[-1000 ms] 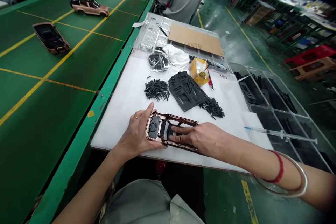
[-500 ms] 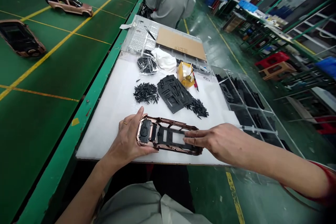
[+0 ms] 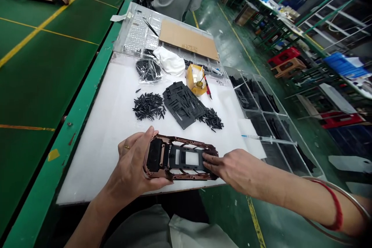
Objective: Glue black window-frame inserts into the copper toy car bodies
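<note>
Our left hand point(image 3: 130, 166) grips the near end of the long copper-coloured metal frame point(image 3: 180, 139), lying crosswise before us; our right hand point(image 3: 235, 168) rests flat fingers on its far end.

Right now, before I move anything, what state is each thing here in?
Rose-gold frame, held in both hands, black inserts fitted.
Left hand, gripping its end.
Right hand, fingertips resting on it.
Syringe, lying flat.
Plastic bag, holding black parts.
Cardboard sheet, lying flat.
</note>
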Tool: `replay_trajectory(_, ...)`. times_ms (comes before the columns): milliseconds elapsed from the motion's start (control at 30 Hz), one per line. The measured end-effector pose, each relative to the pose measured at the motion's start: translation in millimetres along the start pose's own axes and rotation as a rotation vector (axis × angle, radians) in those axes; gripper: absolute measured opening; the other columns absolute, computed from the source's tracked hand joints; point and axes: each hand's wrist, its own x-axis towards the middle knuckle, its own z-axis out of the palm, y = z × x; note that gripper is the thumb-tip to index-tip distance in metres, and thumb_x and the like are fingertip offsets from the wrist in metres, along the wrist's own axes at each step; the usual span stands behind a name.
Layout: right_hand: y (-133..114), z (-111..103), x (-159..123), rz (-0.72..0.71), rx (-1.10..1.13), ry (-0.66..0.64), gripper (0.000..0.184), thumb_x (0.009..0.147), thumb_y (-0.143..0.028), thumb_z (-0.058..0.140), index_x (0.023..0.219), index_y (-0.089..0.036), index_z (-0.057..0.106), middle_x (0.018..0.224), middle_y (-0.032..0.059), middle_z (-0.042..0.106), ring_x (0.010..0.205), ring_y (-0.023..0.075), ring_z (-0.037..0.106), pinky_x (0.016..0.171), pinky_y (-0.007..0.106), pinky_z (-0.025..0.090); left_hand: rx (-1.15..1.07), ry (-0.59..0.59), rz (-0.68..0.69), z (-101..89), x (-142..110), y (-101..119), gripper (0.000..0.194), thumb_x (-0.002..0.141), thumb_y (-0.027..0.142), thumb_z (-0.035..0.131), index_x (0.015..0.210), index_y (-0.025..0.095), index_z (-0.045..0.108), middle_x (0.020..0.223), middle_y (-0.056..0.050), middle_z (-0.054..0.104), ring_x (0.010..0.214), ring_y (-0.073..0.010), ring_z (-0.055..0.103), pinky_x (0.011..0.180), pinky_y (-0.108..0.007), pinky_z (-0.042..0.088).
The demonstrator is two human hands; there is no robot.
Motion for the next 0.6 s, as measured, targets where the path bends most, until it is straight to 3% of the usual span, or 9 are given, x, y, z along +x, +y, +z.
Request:
replay_trajectory(233, 1, 7, 6, -0.05, 0.078, 0.005, 0.031, 0.078, -0.011, 0.058, 0.108, -0.011, 0.067, 0.114, 0.0183, 0.062, 0.065, 0.0189, 0.063, 0.045, 0.027, 0.033, -0.025, -0.03, -0.04, 4.5, -1, -4, 0.111, 0.071, 0.054, 0.075, 0.15, 0.011, 0.012, 0.129, -0.02, 0.053, 0.121, -0.033, 0.046, 0.103, -0.044, 0.032)
replay_trajectory(400, -3, 9, 7, -0.032, 0.043, 0.055, 0.03, 0.079, -0.012, 0.057, 0.108, -0.015, 0.068, 0.11, 0.0137, 0.064, 0.063, 0.0186, 0.061, 0.043, 0.029, 0.03, -0.041, -0.015, -0.076, 7.4, -3, -5, 0.113, 0.07, 0.054, 0.075, 0.151, 0.013, 0.008, 0.132, -0.018, 0.052, 0.122, -0.0306, 0.045, 0.104, -0.041, 0.032)
replay_trajectory(500, -3, 8, 6, -0.04, 0.005, 0.083, 0.027, 0.08, -0.013, 0.058, 0.105, -0.016, 0.069, 0.105, 0.012, 0.065, 0.059, 0.0179, 0.06, 0.042, 0.03, 0.026, -0.012, -0.078, -0.129, 2.6, -9, -5, 0.109, 0.074, 0.056, 0.071, 0.151, 0.015, 0.006, 0.136, -0.017, 0.049, 0.124, -0.0297, 0.043, 0.102, -0.04, 0.033)
replay_trajectory(600, -2, 8, 4, -0.038, -0.015, 0.099, 0.025, 0.08, -0.011, 0.059, 0.102, -0.018, 0.07, 0.101, 0.0098, 0.065, 0.056, 0.0166, 0.058, 0.042, 0.03, 0.024, 0.115, -0.109, -0.118, -10.7, -12, 2, 0.097, 0.076, 0.055, 0.069, 0.148, 0.017, 0.017, 0.14, -0.017, 0.044, 0.127, -0.0309, 0.041, 0.101, -0.04, 0.034)
